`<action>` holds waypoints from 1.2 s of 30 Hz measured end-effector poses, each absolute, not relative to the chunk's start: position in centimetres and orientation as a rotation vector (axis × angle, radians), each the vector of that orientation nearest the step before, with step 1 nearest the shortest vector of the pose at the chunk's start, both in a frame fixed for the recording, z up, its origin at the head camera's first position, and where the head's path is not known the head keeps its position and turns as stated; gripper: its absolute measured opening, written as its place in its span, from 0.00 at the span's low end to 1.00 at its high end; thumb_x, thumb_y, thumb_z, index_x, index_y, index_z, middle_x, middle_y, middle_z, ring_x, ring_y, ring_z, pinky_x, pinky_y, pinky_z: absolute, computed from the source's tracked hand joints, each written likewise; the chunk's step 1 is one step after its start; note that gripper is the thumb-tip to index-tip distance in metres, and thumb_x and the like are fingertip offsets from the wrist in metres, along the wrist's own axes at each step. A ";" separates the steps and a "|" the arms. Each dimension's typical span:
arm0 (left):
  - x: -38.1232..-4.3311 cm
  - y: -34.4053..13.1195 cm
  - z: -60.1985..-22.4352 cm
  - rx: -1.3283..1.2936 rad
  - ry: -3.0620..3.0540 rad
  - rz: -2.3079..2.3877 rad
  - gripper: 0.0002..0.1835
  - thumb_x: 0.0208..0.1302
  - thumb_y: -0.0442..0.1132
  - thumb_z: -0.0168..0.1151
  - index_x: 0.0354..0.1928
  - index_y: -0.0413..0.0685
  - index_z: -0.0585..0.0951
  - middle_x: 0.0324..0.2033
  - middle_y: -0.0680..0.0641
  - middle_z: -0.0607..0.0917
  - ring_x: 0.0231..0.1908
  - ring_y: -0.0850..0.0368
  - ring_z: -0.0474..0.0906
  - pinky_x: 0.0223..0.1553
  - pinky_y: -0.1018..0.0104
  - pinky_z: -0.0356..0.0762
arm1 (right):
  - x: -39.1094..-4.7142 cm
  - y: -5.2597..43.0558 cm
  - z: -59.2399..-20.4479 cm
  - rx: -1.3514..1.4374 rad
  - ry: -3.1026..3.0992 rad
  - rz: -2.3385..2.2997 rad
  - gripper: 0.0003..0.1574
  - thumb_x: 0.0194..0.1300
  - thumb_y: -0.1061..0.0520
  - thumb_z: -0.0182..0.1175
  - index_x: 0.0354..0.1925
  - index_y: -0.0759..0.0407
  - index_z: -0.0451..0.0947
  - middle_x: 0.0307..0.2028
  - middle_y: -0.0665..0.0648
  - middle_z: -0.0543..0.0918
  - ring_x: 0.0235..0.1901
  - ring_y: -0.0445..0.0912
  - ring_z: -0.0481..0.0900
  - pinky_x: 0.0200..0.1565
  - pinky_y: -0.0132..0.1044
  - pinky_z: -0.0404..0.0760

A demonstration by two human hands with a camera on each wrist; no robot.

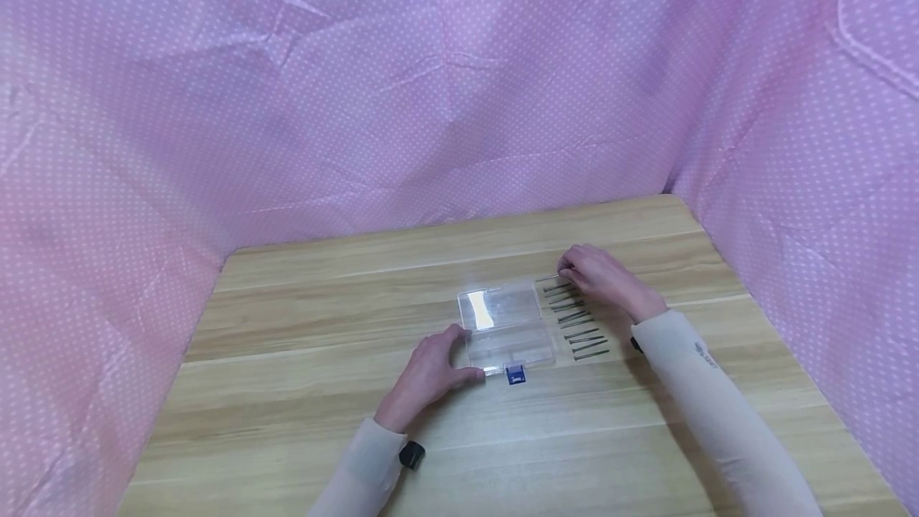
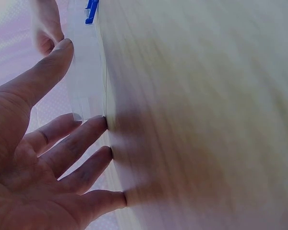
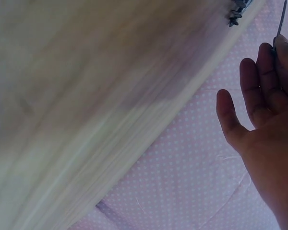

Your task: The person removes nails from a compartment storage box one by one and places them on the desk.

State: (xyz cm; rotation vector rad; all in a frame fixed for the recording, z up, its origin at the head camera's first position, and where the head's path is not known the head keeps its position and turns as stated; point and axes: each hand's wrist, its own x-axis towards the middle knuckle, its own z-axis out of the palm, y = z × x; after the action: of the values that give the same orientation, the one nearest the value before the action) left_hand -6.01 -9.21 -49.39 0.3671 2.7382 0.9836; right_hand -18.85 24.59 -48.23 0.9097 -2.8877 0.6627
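Observation:
A clear plastic box point(image 1: 511, 348) lies on the table, a line running across its middle. Its blue clasp point(image 1: 515, 374) is at the near edge. My left hand point(image 1: 432, 369) rests against the left end of the box, thumb at the near corner and index finger farther back. The left wrist view shows that hand's fingers spread, with fingertips point(image 2: 102, 120) touching the box's end and the table. Beyond the box, at its far right corner, my right hand point(image 1: 599, 278) pinches a long thin screw point(image 3: 282, 19) between thumb and fingers. Its shank points left, toward the box.
Several dark metal screws point(image 1: 580, 323) lie in a column just right of the box, roughly side by side. The wooden table point(image 1: 287, 389) ends at a pink dotted cloth point(image 1: 431, 102) that hangs behind and on both sides.

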 end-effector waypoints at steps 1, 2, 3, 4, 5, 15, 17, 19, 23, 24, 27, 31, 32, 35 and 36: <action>-6.0 -9.2 -49.4 0.368 2.739 0.983 0.36 0.54 0.53 0.80 0.61 0.46 0.78 0.54 0.39 0.85 0.54 0.42 0.79 0.58 0.44 0.75 | -18.9 24.6 -48.3 0.910 -2.891 0.663 0.03 0.70 0.65 0.63 0.42 0.63 0.83 0.39 0.58 0.85 0.44 0.55 0.82 0.52 0.53 0.80; -6.0 -9.2 -49.4 0.369 2.739 0.983 0.36 0.54 0.53 0.80 0.61 0.46 0.78 0.54 0.39 0.85 0.54 0.42 0.79 0.58 0.44 0.75 | -19.0 24.6 -48.3 0.911 -2.893 0.662 0.03 0.70 0.65 0.64 0.42 0.63 0.83 0.39 0.58 0.85 0.44 0.55 0.82 0.52 0.53 0.80; -6.0 -9.2 -49.4 0.370 2.740 0.983 0.36 0.54 0.53 0.80 0.61 0.46 0.78 0.54 0.39 0.85 0.54 0.41 0.79 0.58 0.44 0.75 | -19.0 24.6 -48.4 0.912 -2.896 0.663 0.03 0.70 0.65 0.64 0.42 0.63 0.83 0.39 0.57 0.85 0.44 0.54 0.82 0.52 0.53 0.80; -6.0 -9.2 -49.4 0.371 2.741 0.985 0.36 0.54 0.53 0.80 0.61 0.46 0.78 0.54 0.39 0.85 0.54 0.41 0.79 0.58 0.44 0.75 | -19.1 24.6 -48.4 0.915 -2.897 0.664 0.03 0.70 0.65 0.64 0.42 0.63 0.83 0.38 0.57 0.85 0.43 0.54 0.82 0.52 0.53 0.80; -6.0 -9.3 -49.4 0.374 2.743 0.984 0.35 0.54 0.53 0.80 0.61 0.46 0.78 0.54 0.39 0.85 0.54 0.41 0.79 0.58 0.44 0.75 | -19.2 24.6 -48.5 0.918 -2.900 0.666 0.03 0.70 0.65 0.64 0.42 0.63 0.83 0.38 0.57 0.85 0.43 0.54 0.82 0.52 0.53 0.80; -5.9 -9.3 -49.4 0.376 2.747 0.992 0.35 0.53 0.53 0.81 0.60 0.47 0.79 0.55 0.39 0.85 0.56 0.39 0.79 0.60 0.43 0.74 | -19.7 24.7 -48.9 0.919 -2.954 0.657 0.03 0.70 0.63 0.64 0.40 0.63 0.84 0.37 0.57 0.85 0.43 0.55 0.83 0.53 0.54 0.80; -5.9 -9.3 -49.4 0.372 2.747 0.992 0.35 0.53 0.53 0.81 0.60 0.47 0.79 0.55 0.38 0.85 0.56 0.39 0.79 0.60 0.42 0.74 | -19.8 24.7 -49.0 0.927 -2.956 0.651 0.03 0.70 0.63 0.64 0.40 0.63 0.84 0.37 0.56 0.86 0.43 0.55 0.83 0.53 0.54 0.80; -5.8 -9.3 -49.4 0.369 2.747 0.993 0.35 0.53 0.53 0.81 0.60 0.47 0.79 0.55 0.38 0.85 0.56 0.39 0.79 0.60 0.42 0.73 | -19.9 24.7 -49.1 0.937 -2.954 0.644 0.02 0.70 0.64 0.65 0.40 0.62 0.84 0.37 0.56 0.86 0.43 0.55 0.83 0.53 0.54 0.80; -5.8 -9.3 -49.4 0.365 2.746 0.994 0.35 0.54 0.53 0.81 0.60 0.47 0.79 0.56 0.39 0.85 0.57 0.39 0.78 0.60 0.43 0.73 | -19.9 24.7 -49.2 0.952 -2.951 0.637 0.02 0.70 0.64 0.64 0.40 0.62 0.84 0.37 0.56 0.85 0.44 0.56 0.83 0.54 0.55 0.80; -5.8 -9.2 -49.4 0.365 2.746 0.994 0.35 0.54 0.53 0.81 0.60 0.47 0.79 0.56 0.39 0.85 0.57 0.39 0.78 0.60 0.43 0.73 | -19.9 24.8 -49.3 0.959 -2.947 0.638 0.02 0.70 0.64 0.64 0.41 0.62 0.84 0.37 0.56 0.85 0.44 0.56 0.83 0.54 0.55 0.79; -5.8 -9.2 -49.4 0.365 2.744 0.998 0.35 0.54 0.53 0.81 0.60 0.47 0.79 0.56 0.39 0.84 0.57 0.39 0.78 0.61 0.43 0.73 | -19.9 24.8 -49.3 0.972 -2.942 0.641 0.03 0.71 0.64 0.63 0.41 0.62 0.83 0.38 0.56 0.85 0.44 0.56 0.82 0.54 0.56 0.79; -5.9 -9.2 -49.5 0.365 2.738 1.007 0.35 0.54 0.53 0.81 0.60 0.47 0.79 0.56 0.39 0.84 0.57 0.39 0.78 0.61 0.42 0.73 | -20.0 24.9 -49.4 0.985 -2.953 0.628 0.03 0.71 0.65 0.62 0.42 0.62 0.83 0.39 0.57 0.85 0.46 0.57 0.82 0.55 0.56 0.78; -5.9 -9.2 -49.5 0.365 2.736 1.008 0.35 0.54 0.53 0.81 0.60 0.47 0.79 0.56 0.39 0.84 0.57 0.39 0.78 0.61 0.42 0.73 | -20.0 24.9 -49.4 0.991 -2.956 0.620 0.03 0.71 0.65 0.62 0.42 0.62 0.83 0.40 0.57 0.85 0.46 0.58 0.81 0.56 0.56 0.78; -6.0 -9.2 -49.6 0.364 2.732 1.010 0.35 0.54 0.53 0.81 0.60 0.46 0.79 0.56 0.39 0.84 0.58 0.39 0.78 0.61 0.43 0.73 | -20.1 24.9 -49.4 1.008 -2.962 0.600 0.03 0.72 0.64 0.62 0.42 0.62 0.82 0.41 0.58 0.85 0.47 0.58 0.81 0.57 0.56 0.77; -6.0 -9.2 -49.6 0.363 2.731 1.011 0.35 0.54 0.53 0.81 0.60 0.46 0.79 0.56 0.39 0.84 0.57 0.39 0.78 0.61 0.43 0.74 | -20.1 24.9 -49.3 1.015 -2.960 0.592 0.03 0.71 0.65 0.62 0.42 0.63 0.82 0.41 0.59 0.85 0.47 0.59 0.81 0.57 0.56 0.77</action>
State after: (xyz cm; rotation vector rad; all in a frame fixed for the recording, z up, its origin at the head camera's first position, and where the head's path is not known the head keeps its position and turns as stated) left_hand -5.98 -9.24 -49.56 0.3627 2.7309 1.0108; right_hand -20.13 24.91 -49.33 1.0150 -2.9604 0.5917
